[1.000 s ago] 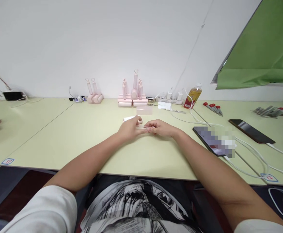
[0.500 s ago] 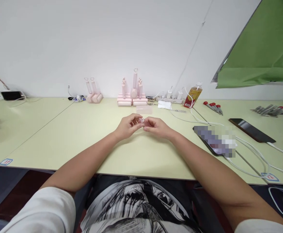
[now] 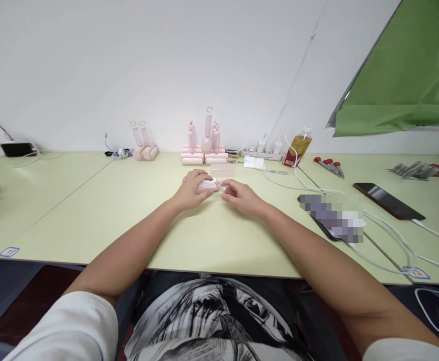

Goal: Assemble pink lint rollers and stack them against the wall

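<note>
My left hand [image 3: 192,189] lies on the pale green table [image 3: 91,210] with its fingers curled round a small pale pink roll [image 3: 208,185]. My right hand [image 3: 242,195] rests just to the right of it. Its fingertips are pinched at the roll's right end, on a thin clear bit that I cannot make out. Behind the hands, several pink rollers and roll refills [image 3: 204,145] stand stacked against the wall. A clear pink cover [image 3: 224,171] lies just in front of that stack.
Two more pink rollers [image 3: 144,145] stand at the back left. To the right lie a phone [image 3: 332,215] and a second phone [image 3: 388,200] with white cables, a bottle [image 3: 298,148], red-handled screwdrivers [image 3: 330,166] and a power strip [image 3: 264,153]. A green cloth [image 3: 403,85] hangs top right.
Both hands have moved a little farther from me. The left hand, which pinched a small clear piece together with the right, now grips the pink roll.
</note>
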The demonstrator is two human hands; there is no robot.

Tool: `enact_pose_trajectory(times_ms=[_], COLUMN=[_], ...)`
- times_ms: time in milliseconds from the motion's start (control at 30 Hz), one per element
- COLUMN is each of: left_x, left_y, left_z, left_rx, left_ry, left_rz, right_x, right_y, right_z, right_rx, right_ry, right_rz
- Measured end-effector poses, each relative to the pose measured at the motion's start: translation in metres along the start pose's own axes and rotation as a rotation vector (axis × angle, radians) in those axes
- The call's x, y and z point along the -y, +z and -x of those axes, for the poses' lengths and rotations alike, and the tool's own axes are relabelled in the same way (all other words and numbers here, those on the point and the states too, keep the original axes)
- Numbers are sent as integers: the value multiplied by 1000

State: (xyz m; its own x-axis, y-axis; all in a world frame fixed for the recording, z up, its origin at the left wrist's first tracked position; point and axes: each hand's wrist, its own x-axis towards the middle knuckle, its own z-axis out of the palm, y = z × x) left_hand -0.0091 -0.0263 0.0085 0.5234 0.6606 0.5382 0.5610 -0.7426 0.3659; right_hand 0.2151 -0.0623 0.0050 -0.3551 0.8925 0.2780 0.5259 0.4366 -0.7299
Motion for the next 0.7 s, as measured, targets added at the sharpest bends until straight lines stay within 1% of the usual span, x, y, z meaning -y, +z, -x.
enact_pose_trajectory(times_ms=[67,167,300,333,367,433,533,633,700], left_x=[8,14,13,12,12,13,13,10,7], left_y=[2,9,12,12,11,10,13,15,15], left_z=[-4,-13,-21,-22,-21,-19,-15,-11,-11], left_rx=[49,112,275,286,273,194,94,63,63], left_ry=[-131,-288,-396,-417,-434,-478,-581,-656,-655], left_rz=[-132,-221,-217,-191,-152,-20,328,707,840], right_x=[-2,-3,0,2,4,9,16,19,19], right_y=[0,1,0,0,-1,-1,0,2,3], right_z=[-1,-2,-1,1,2,4,6,6,5], right_rx=[2,8,30,41,56,98,159,183,192], right_ry=[41,92,89,104,130,199,250,251,257], right_rz=[46,93,91,76,55,8,-27,-57,-83])
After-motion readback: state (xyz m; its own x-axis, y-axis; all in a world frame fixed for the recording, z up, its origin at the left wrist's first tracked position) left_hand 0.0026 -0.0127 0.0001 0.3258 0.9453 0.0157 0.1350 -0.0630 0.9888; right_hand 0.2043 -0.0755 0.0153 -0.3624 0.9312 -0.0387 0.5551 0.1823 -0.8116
